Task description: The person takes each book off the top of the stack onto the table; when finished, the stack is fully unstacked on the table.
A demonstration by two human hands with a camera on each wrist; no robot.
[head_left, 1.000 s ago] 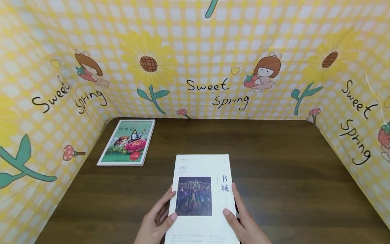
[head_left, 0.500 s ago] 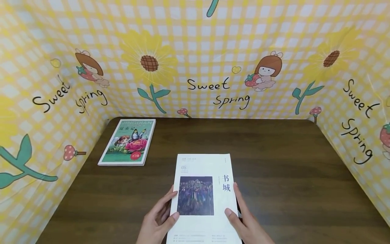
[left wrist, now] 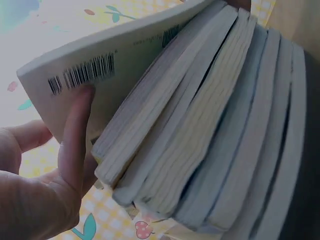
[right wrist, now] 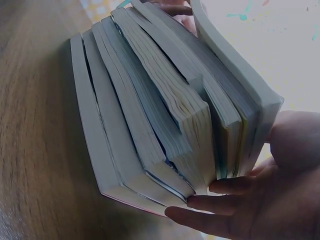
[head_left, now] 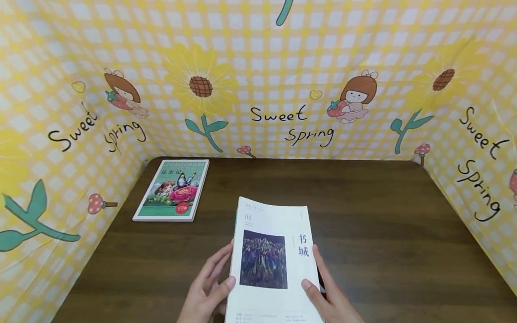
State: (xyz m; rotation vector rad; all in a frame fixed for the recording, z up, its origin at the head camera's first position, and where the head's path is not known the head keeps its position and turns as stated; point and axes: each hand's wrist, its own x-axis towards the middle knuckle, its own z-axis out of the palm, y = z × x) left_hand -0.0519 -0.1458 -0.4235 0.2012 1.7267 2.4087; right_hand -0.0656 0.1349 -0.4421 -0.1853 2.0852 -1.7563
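Observation:
A white paperback book with a dark picture on its cover tops a stack of several books at the front of the table. My left hand pinches its left edge, thumb on the cover. In the left wrist view a finger presses the back cover beside a barcode, and that side is raised off the stack, leaving a wedge-shaped gap. With its thumb on the cover, my right hand grips the right edge; its other fingers lie along the side of the stack.
A green children's book with a butterfly and a pink flower lies flat at the table's back left. Yellow checked cloth walls the dark wooden table at the back and both sides.
The white book's left side has risen and its cover now tilts and bends a little, lifted by my left hand. My right hand stays at the right edge. The green book stays put.

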